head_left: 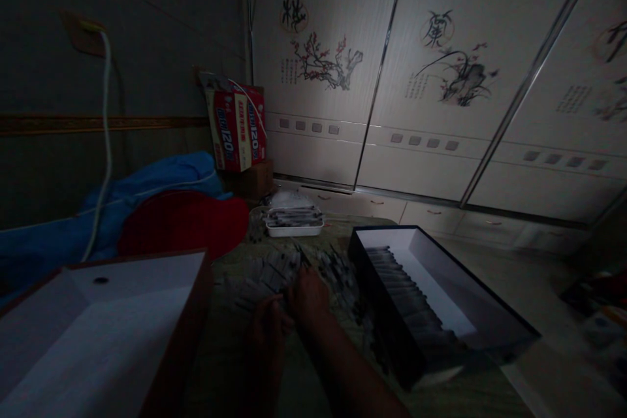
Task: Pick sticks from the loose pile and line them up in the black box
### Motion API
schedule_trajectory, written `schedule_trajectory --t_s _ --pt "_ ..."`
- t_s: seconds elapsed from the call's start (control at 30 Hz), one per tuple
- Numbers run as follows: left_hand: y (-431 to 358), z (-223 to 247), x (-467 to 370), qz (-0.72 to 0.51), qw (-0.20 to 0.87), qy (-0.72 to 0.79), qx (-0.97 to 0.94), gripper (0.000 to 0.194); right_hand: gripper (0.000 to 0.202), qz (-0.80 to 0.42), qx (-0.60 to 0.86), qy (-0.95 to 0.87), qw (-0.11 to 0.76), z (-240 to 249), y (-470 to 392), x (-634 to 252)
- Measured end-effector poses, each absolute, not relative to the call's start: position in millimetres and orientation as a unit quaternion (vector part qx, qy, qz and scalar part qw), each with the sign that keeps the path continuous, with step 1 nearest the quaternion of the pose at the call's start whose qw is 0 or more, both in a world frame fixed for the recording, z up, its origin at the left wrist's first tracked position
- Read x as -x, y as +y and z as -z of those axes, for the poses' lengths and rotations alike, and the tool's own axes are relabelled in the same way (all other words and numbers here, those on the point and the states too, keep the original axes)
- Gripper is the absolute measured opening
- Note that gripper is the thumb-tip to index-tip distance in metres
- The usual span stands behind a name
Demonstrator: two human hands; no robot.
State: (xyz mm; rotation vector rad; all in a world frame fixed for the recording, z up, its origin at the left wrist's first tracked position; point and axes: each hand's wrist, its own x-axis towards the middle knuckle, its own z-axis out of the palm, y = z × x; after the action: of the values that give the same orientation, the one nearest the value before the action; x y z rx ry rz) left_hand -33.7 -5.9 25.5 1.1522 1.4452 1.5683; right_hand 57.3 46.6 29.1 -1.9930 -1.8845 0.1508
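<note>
In the dim light, my left hand (268,325) and my right hand (309,295) meet above the table, fingers closed. A small dark piece, too blurred to name, lies between their fingertips. From the top of my right hand juts a dark, pointed, slender tool (302,257); its kind does not show. Loose slender sticks, clear with dark parts, are spread in one pile (267,272) behind my hands and another pile (337,274) to their right. A dark-sided box (455,294) on the right holds a row of similar sticks (404,290).
At the left stands a large brown-sided box (122,320) with a white inside. Farther back, a white tray (294,231) holds more slender sticks. Red cloth (183,222), blue cloth (157,176) and a red carton (240,130) are beyond, before a sliding-door wardrobe (323,104).
</note>
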Motion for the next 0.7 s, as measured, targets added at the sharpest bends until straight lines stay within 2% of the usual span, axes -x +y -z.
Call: schedule_trajectory --t_s 0.07,0.3,0.47,0.6,0.7 --pt "-5 -23 33 -0.601 0.349 0.561 -0.45 0.049 0.026 -0.06 0.715 -0.67 0.19 -25 46 -59" --pt "-3 -16 33 -0.597 0.365 0.554 -0.452 0.049 0.022 -0.062 0.726 -0.649 0.217 -19 26 -83" --pt "0 -10 30 -0.582 0.413 0.542 -0.443 0.046 0.016 -0.059 0.72 -0.637 0.269 -24 -7 -99" --pt "2 -6 23 -0.552 0.482 0.511 -0.45 0.048 0.008 -0.093 0.643 -0.67 0.358 -26 -35 -97" --pt "2 -7 22 -0.553 0.462 0.506 -0.474 0.04 0.012 -0.115 0.589 -0.701 0.387 -26 -39 -95"
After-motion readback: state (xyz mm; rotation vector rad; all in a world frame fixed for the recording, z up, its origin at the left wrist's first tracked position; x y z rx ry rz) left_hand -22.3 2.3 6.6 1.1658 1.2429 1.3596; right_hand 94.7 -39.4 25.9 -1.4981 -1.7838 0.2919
